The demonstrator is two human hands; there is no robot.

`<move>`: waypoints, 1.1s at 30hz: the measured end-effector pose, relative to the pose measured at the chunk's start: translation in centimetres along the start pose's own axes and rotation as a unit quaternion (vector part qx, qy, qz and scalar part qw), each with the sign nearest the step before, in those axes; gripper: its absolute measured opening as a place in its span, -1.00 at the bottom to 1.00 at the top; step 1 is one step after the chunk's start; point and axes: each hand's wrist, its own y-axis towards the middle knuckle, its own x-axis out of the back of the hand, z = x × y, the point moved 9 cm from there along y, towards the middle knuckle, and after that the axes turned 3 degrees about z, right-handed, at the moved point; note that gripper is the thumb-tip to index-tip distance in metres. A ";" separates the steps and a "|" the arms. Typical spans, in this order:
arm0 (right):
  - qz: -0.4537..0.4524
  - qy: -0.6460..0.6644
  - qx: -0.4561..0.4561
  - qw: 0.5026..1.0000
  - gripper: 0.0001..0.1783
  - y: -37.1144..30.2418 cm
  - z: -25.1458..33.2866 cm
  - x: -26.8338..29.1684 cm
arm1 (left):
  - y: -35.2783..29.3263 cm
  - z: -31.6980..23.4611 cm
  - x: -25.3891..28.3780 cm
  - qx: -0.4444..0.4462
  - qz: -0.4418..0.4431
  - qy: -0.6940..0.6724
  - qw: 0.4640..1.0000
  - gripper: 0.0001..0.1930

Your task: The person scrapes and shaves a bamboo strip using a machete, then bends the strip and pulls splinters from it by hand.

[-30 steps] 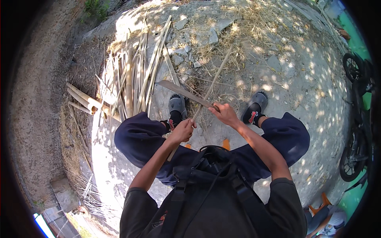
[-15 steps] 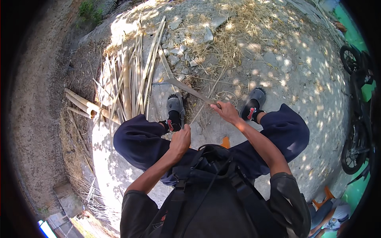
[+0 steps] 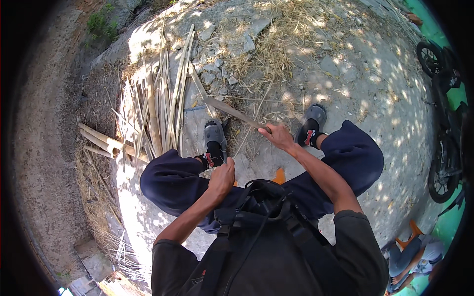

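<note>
Machete above frame centre; I see right hand extended from lower right, fingers wrapped round handle; left hand fisted below centre, contents I cannot tell.

Machete in right hand at twelve o'clock, stones towards eleven, straw at one, strips at ten, poles at nine, motorbike at three, person at four, apparently on a chair

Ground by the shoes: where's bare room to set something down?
Mostly bare: the ground between the right shoe and motorbike, bar scattered bits. Crowded: left of the left shoe, bamboo strips; ahead, straw and stones; between shoes, the right hand's knife.
</note>
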 end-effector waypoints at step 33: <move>0.033 -0.037 0.107 0.993 -0.33 -1.1 6.5 -0.9 | -1.1 0.1 1.3 -0.009 0.004 -0.009 1.000 -0.88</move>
